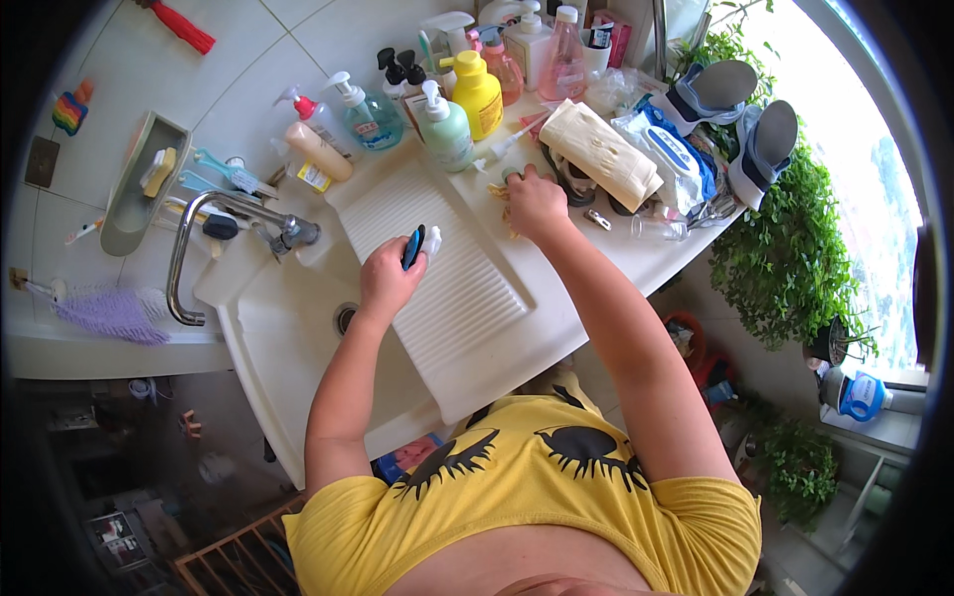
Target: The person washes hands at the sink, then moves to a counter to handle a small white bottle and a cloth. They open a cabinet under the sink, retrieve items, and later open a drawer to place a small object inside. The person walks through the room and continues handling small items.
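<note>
My left hand (389,277) is closed around a small black-and-blue object (414,247), above the ribbed washboard (447,276) of the white laundry sink. Something white (431,240) shows just past its fingers; I cannot tell if it is part of the same object. My right hand (535,201) reaches down to the counter right of the washboard. Its fingertips are at a small grey-green item (511,174) and a crumpled yellowish piece (498,191), partly hidden by the hand. Whether they grip either one is unclear.
A chrome faucet (190,253) arches over the basin (298,320) at left. Pump bottles, including a yellow one (477,93) and a mint-green one (445,130), line the back. To the right lie a folded beige cloth (600,153), a wipes pack (674,160), a nail clipper (597,219) and shoes (764,149).
</note>
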